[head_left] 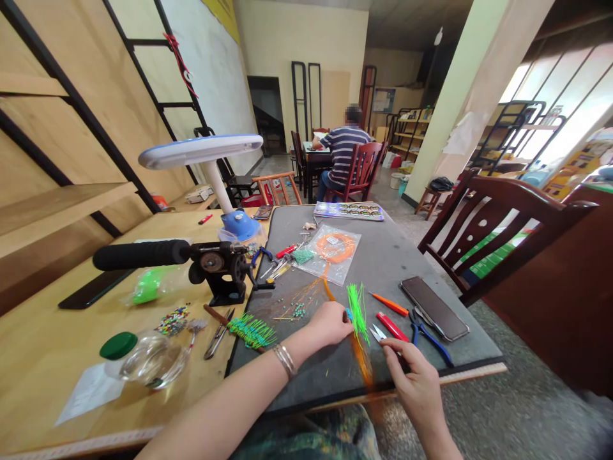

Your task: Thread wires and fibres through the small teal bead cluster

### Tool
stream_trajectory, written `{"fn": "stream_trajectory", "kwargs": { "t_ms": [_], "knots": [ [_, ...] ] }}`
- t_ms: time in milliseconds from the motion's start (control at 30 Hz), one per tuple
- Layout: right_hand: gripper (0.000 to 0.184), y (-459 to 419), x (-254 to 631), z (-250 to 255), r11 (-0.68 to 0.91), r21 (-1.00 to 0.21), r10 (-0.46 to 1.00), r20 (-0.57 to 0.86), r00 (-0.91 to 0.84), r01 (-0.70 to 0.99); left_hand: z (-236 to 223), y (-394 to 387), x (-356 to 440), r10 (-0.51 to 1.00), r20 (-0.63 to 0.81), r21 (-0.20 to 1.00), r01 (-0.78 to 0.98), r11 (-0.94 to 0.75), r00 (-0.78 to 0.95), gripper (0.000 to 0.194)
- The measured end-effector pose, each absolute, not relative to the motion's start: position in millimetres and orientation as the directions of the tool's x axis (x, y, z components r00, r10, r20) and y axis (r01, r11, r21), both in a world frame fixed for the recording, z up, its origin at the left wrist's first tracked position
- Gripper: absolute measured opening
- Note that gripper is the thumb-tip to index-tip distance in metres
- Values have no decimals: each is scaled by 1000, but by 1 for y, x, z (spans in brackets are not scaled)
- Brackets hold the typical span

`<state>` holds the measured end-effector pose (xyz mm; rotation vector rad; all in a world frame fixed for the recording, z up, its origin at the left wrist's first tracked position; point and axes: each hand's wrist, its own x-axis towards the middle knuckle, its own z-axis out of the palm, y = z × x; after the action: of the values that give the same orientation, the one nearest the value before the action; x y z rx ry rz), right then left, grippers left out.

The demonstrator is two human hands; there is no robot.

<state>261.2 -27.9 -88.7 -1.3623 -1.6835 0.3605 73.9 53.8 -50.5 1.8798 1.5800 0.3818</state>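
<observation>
My left hand [331, 323] is closed in a pinch over the grey mat. A small blue piece [349, 314] shows at its fingertips. Orange strands [362, 361] hang from beside it past the mat's front edge, blurred at the bottom. Whether the fingers grip the strands too, I cannot tell. In my right hand [416, 374] are small scissors [377, 333], their silver blades parted and pointing towards the left hand; the handles are mostly hidden. A bundle of bright green strands [357, 310] lies just beyond, between both hands.
Right of the hands lie an orange pointed tool [390, 303], a red-handled tool [393, 326], blue pliers [433, 345] and a phone [435, 308]. A clear bag with an orange coil [334, 250] lies further back. At left stand a hand-cranked device [223, 271] and a jar [154, 361]. Another person [348, 156] sits beyond.
</observation>
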Motion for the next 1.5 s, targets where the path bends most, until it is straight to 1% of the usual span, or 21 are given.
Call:
{"fn": "stream_trajectory", "kwargs": {
  "t_ms": [100, 167, 200, 233, 267, 333, 433, 500, 567, 600, 667, 733, 767, 800, 833, 900, 933, 1000, 1100, 1267, 1500],
  "knots": [
    [23, -24, 270, -87, 331, -662, 877, 478, 39, 673, -44, 45, 66, 927, -236, 739, 673, -25, 293, 16],
    [24, -18, 276, -84, 327, -601, 854, 519, 45, 729, -39, 36, 61, 902, -272, 811, 585, 27, 335, 18],
    [25, -13, 278, -83, 327, -558, 839, 543, 38, 763, -37, 30, 58, 872, -344, 883, 437, 173, 348, 19],
    [25, -8, 280, -81, 327, -508, 826, 563, 20, 797, -36, 25, 56, 837, -410, 903, 289, 317, 364, 21],
    [25, -2, 281, -80, 328, -451, 817, 576, -10, 830, -35, 20, 54, 800, -438, 898, 147, 416, 410, 23],
    [23, 11, 280, -78, 330, -327, 822, 561, -99, 885, -34, 12, 51, 745, -440, 835, -77, 545, 501, 28],
    [16, 30, 276, -79, 311, -177, 865, 461, -201, 934, -35, 3, 49, 717, -425, 726, -265, 635, 553, 29],
    [14, 39, 273, -78, 277, -149, 887, 419, -193, 949, -36, -2, 48, 727, -433, 649, -375, 662, 532, 27],
    [14, 43, 270, -75, 253, -230, 898, 418, -139, 940, -38, -5, 48, 747, -433, 568, -491, 661, 505, 23],
    [13, 42, 267, -73, 246, -318, 903, 419, -97, 916, -40, -6, 48, 750, -435, 521, -540, 661, 498, 21],
    [11, 34, 258, -68, 241, -569, 923, 385, -4, 786, -42, -8, 49, 783, -426, 453, -643, 618, 453, 19],
    [16, 21, 242, -64, 209, -834, 963, 266, 40, 510, -45, -9, 50, 807, -449, 420, -707, 569, 384, 16],
    [19, 12, 231, -63, 167, -933, 983, 183, 20, 318, -45, -10, 51, 821, -456, 416, -733, 538, 344, 15],
    [22, 4, 219, -63, 99, -985, 995, 99, -7, 138, -45, -11, 52, 830, -466, 417, -752, 511, 306, 13],
    [27, -3, 207, -63, 27, -1000, 999, 27, -28, -4, -45, -11, 53, 837, -475, 421, -765, 488, 272, 12],
    [44, -14, 184, -63, -91, -983, 995, -86, -40, -160, -44, -13, 54, 840, -493, 426, -779, 461, 228, 11],
    [53, -17, 175, -63, -138, -973, 990, -134, -35, -185, -42, -14, 55, 839, -499, 426, -782, 456, 217, 11],
    [62, -19, 161, -62, -162, -971, 987, -159, -28, -176, -40, -16, 55, 838, -495, 422, -780, 462, 229, 14],
    [61, -16, 151, -60, -133, -978, 991, -128, -37, -162, -36, -17, 54, 842, -482, 415, -783, 463, 243, 19],
    [53, -9, 145, -62, -108, -980, 994, -107, -16, -168, -31, -15, 54, 837, -501, 395, -803, 447, 220, 20],
    [47, -6, 144, -65, -113, -980, 994, -112, -15, -162, -29, -14, 56, 830, -511, 379, -808, 451, 223, 23]
  ]
}}
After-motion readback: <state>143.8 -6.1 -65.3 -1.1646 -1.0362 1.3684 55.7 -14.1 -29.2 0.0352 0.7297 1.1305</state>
